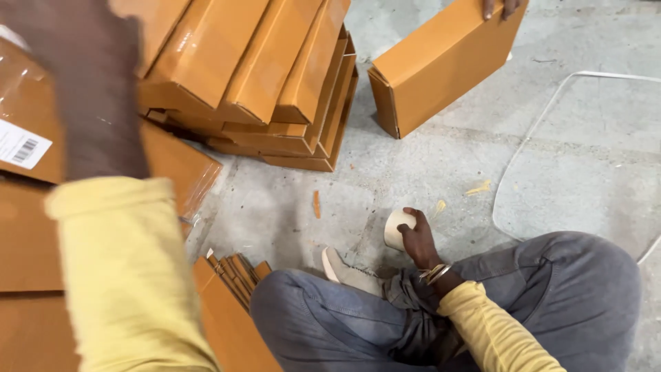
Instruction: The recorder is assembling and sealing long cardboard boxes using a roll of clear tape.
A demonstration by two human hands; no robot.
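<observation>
My right hand (418, 241) rests low on the concrete floor and grips a pale roll of tape (396, 227), just in front of my crossed legs in grey trousers (551, 289). My left hand (89, 83) is raised close to the camera at the upper left. It is blurred, seen from the back, and hangs over a stack of flat orange cardboard boxes (261, 76). Its fingers are not distinct, and I cannot tell whether it holds anything. A yellow sleeve (124, 275) covers that arm.
Another person's fingers (499, 7) hold an orange box (441, 62) tilted on edge at the top. More flat cartons (27, 262) lie at my left, one under clear film with a white label (21, 145). A clear plastic strap (537, 124) loops across the floor at right.
</observation>
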